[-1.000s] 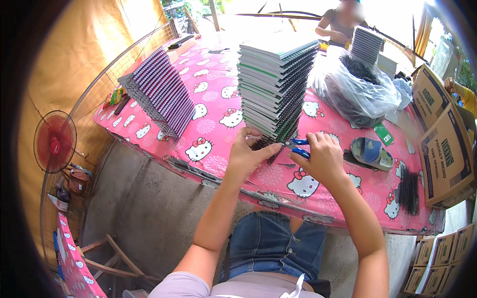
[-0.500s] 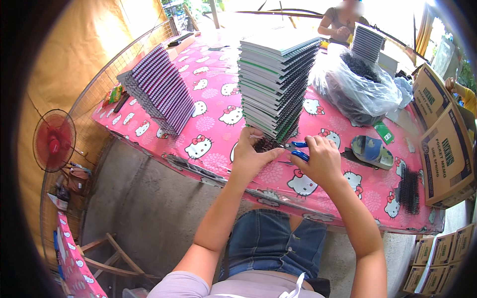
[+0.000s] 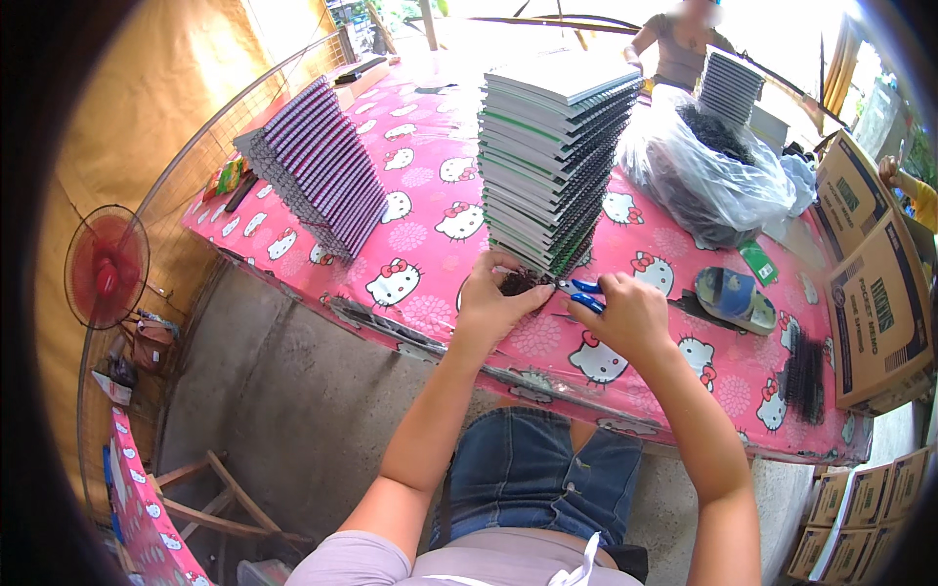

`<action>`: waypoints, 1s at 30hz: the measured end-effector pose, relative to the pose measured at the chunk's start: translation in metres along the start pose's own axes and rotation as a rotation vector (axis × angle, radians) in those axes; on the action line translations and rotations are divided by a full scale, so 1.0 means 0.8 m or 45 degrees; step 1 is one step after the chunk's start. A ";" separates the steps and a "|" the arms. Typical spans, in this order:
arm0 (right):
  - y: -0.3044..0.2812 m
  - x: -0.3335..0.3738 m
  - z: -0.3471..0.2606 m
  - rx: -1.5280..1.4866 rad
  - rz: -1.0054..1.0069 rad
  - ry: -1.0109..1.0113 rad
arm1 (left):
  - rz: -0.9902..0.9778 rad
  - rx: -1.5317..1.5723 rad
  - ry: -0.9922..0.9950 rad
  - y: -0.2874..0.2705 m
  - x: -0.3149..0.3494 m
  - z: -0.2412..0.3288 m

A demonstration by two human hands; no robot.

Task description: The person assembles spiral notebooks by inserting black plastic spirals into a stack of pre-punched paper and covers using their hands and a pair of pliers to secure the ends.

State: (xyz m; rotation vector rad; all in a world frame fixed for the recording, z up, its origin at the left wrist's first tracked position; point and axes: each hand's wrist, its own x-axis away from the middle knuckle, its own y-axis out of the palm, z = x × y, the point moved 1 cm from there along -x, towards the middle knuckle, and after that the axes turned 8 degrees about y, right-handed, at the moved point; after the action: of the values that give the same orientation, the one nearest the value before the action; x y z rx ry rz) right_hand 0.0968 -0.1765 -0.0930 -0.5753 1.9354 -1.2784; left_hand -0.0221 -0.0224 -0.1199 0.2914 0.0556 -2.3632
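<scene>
A tall stack of spiral notebooks (image 3: 542, 176) stands in front of me, white page edges to the left and black coils to the right. My left hand (image 3: 493, 303) is curled round the near lower corner of the stack, its thumb reaching toward the coil ends. A dark brown patch shows between thumb and fingers; I cannot make out what it is. My right hand (image 3: 630, 317) grips blue-handled pliers (image 3: 586, 296). Their metal tip meets the bottom of the stack close to my left thumb, and the exact contact point is too small to see.
The pink table (image 3: 537, 337) holds another notebook stack (image 3: 322, 171) at left. To the right lie a clear bag of black coils (image 3: 703, 176), a patterned slipper-shaped piece (image 3: 733, 298), loose black coils (image 3: 803, 376) and cardboard boxes (image 3: 884, 313). A co-worker (image 3: 679, 49) is across the table.
The plier handles look slightly closer together. Both my hands stay at the stack's base. The co-worker's arm has moved outward to the left. The whole view has shifted a little.
</scene>
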 end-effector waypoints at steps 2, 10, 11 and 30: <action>-0.005 0.000 -0.005 -0.010 -0.178 0.073 | 0.016 0.147 0.020 0.000 -0.003 0.000; 0.011 0.005 0.019 0.028 0.321 -0.195 | -0.015 0.002 -0.140 0.000 0.004 0.006; 0.013 0.000 0.014 0.018 0.324 -0.211 | -0.011 0.005 -0.090 0.003 0.004 0.000; 0.007 0.000 -0.004 0.076 -0.467 0.205 | -0.025 0.043 -0.183 -0.009 0.003 -0.006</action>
State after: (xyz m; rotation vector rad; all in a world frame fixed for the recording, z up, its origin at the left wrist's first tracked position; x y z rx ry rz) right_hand 0.0946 -0.1725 -0.0971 -0.8477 1.9735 -1.6483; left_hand -0.0276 -0.0180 -0.1252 0.1369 -0.0498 -2.3996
